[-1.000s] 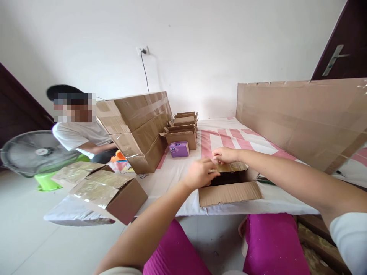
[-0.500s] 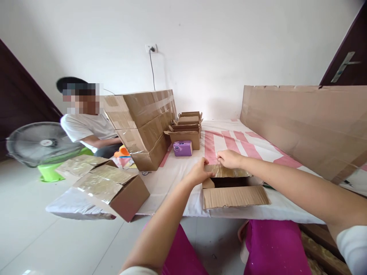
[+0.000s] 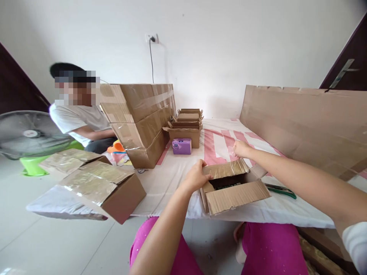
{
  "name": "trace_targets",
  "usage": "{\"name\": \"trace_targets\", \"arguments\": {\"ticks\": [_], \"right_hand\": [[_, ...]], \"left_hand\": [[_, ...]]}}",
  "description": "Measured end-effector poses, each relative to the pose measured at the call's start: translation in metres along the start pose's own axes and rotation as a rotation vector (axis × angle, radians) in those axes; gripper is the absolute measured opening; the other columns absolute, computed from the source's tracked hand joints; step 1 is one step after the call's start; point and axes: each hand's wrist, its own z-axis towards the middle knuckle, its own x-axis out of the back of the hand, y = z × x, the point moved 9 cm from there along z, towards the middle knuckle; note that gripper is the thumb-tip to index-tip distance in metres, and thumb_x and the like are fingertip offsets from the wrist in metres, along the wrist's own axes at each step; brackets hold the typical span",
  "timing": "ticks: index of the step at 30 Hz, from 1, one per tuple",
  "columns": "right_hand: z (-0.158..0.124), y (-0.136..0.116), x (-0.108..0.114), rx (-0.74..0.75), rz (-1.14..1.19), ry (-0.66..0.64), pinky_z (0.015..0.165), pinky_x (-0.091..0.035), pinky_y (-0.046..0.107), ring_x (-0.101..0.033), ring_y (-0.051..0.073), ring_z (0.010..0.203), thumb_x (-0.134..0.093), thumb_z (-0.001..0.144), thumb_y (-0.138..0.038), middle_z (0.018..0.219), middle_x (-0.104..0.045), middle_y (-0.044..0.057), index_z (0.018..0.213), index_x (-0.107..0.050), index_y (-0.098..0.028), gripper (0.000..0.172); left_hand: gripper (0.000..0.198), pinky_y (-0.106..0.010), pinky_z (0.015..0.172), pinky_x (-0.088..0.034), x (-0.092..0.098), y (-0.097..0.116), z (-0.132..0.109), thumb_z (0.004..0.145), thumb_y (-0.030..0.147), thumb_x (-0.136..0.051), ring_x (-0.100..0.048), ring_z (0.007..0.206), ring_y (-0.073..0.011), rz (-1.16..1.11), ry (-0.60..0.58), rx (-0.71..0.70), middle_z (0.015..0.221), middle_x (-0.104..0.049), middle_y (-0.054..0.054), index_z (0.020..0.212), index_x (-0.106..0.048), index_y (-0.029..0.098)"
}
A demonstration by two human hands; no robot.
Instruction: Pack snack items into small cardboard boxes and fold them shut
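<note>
In front of me a small cardboard box (image 3: 237,196) lies near the table's front edge, its flaps raised and partly open. Dark contents, too shaded to name, show inside. My left hand (image 3: 198,176) is closed on the box's back left corner, thumb on the inner side of the flap. Strips of shiny tape cover the back flap (image 3: 228,168). Above and behind that flap, my right hand (image 3: 243,149) pinches what looks like a strip of clear tape (image 3: 231,151). A green-handled tool (image 3: 282,191), partly hidden by the box and my forearm, rests to the right.
Taped cartons (image 3: 146,122) are stacked at left, with open small boxes (image 3: 185,131) and a purple tissue pack (image 3: 181,146) beside them. Two closed boxes (image 3: 100,179) sit front left. A large cardboard panel (image 3: 301,122) stands right. A person (image 3: 77,122) sits beyond a fan (image 3: 28,133).
My right hand has moved right and up, away from the back flap, with the strip in its fingers. The box has turned slightly; my left hand stays at its corner.
</note>
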Motion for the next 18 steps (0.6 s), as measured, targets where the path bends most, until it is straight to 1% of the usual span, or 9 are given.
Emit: {"name": "trace_targets", "arguments": {"ticks": [2, 4, 6, 8, 10, 11, 13, 15, 18], "right_hand": [[0.011, 0.023, 0.018, -0.023, 0.072, 0.045, 0.050, -0.044, 0.024, -0.062, 0.016, 0.050, -0.062, 0.077, -0.014, 0.061, -0.068, 0.007, 0.092, -0.065, -0.011, 0.016], [0.015, 0.043, 0.034, -0.016, 0.155, 0.106, 0.052, -0.045, 0.024, -0.063, 0.015, 0.054, -0.060, 0.077, -0.015, 0.072, -0.071, 0.007, 0.101, -0.062, -0.014, 0.025], [0.008, 0.061, 0.043, 0.024, 0.240, 0.182, 0.058, -0.047, 0.024, -0.065, 0.015, 0.064, -0.057, 0.075, -0.016, 0.084, -0.072, 0.006, 0.102, -0.061, -0.017, 0.027], [-0.009, 0.077, 0.044, 0.076, 0.315, 0.260, 0.066, -0.048, 0.025, -0.065, 0.015, 0.076, -0.053, 0.073, -0.019, 0.091, -0.072, 0.005, 0.092, -0.063, -0.019, 0.021], [-0.035, 0.095, 0.036, 0.111, 0.377, 0.329, 0.069, -0.048, 0.027, -0.063, 0.017, 0.080, -0.048, 0.071, -0.023, 0.087, -0.071, 0.005, 0.081, -0.062, -0.019, 0.018], [-0.050, 0.105, 0.030, 0.116, 0.414, 0.358, 0.067, -0.047, 0.028, -0.062, 0.018, 0.077, -0.046, 0.069, -0.025, 0.082, -0.069, 0.005, 0.077, -0.061, -0.019, 0.018], [-0.079, 0.127, 0.013, 0.101, 0.509, 0.417, 0.057, -0.044, 0.028, -0.057, 0.017, 0.062, -0.042, 0.066, -0.029, 0.065, -0.061, 0.001, 0.071, -0.057, -0.021, 0.018], [-0.107, 0.157, -0.005, 0.028, 0.783, 0.513, 0.048, -0.037, 0.027, -0.047, 0.015, 0.050, -0.042, 0.060, -0.029, 0.051, -0.050, -0.002, 0.059, -0.049, -0.023, 0.009], [-0.135, 0.181, -0.040, -0.021, 0.909, 0.509, 0.044, -0.033, 0.025, -0.042, 0.013, 0.046, -0.045, 0.057, -0.026, 0.051, -0.048, -0.002, 0.057, -0.048, -0.023, 0.005]], "left_hand": [[0.038, -0.030, 0.073, -0.045, -0.002, -0.002, 0.000, 0.066, 0.023, -0.076, -0.061, 0.089, -0.0218, -0.016, -0.007, 0.007, 0.097, -0.063, -0.003, 0.096, -0.052, 0.020], [0.041, -0.031, 0.074, -0.046, -0.002, -0.003, -0.001, 0.065, 0.029, -0.078, -0.061, 0.089, -0.0223, -0.050, -0.014, 0.007, 0.097, -0.063, -0.003, 0.097, -0.054, 0.020], [0.054, -0.031, 0.078, -0.047, -0.002, -0.003, -0.003, 0.059, 0.034, -0.082, -0.060, 0.094, -0.0232, -0.121, -0.032, -0.014, 0.103, -0.062, -0.005, 0.103, -0.054, 0.020], [0.072, -0.031, 0.082, -0.048, -0.002, -0.001, -0.005, 0.053, 0.033, -0.086, -0.059, 0.099, -0.0228, -0.226, -0.082, -0.056, 0.112, -0.060, -0.006, 0.115, -0.052, 0.020], [0.079, -0.030, 0.081, -0.049, -0.001, -0.002, -0.007, 0.052, 0.029, -0.085, -0.060, 0.094, -0.0194, -0.339, -0.123, -0.081, 0.114, -0.059, -0.007, 0.122, -0.050, 0.021], [0.074, -0.029, 0.078, -0.049, 0.000, -0.004, -0.006, 0.054, 0.028, -0.083, -0.060, 0.089, -0.0173, -0.400, -0.113, -0.077, 0.109, -0.060, -0.006, 0.121, -0.051, 0.021], [0.055, -0.028, 0.071, -0.049, 0.005, -0.013, -0.001, 0.061, 0.032, -0.076, -0.060, 0.076, -0.0142, -0.510, -0.036, -0.049, 0.093, -0.062, -0.003, 0.110, -0.055, 0.019], [0.038, -0.026, 0.065, -0.047, 0.008, -0.020, 0.006, 0.067, 0.042, -0.070, -0.058, 0.067, -0.0134, -0.570, 0.057, -0.034, 0.076, -0.060, 0.000, 0.094, -0.058, 0.017], [0.035, -0.026, 0.065, -0.045, 0.011, -0.022, 0.011, 0.073, 0.051, -0.061, -0.057, 0.066, -0.0136, -0.578, 0.163, -0.064, 0.070, -0.059, 0.000, 0.083, -0.058, 0.018]]}}
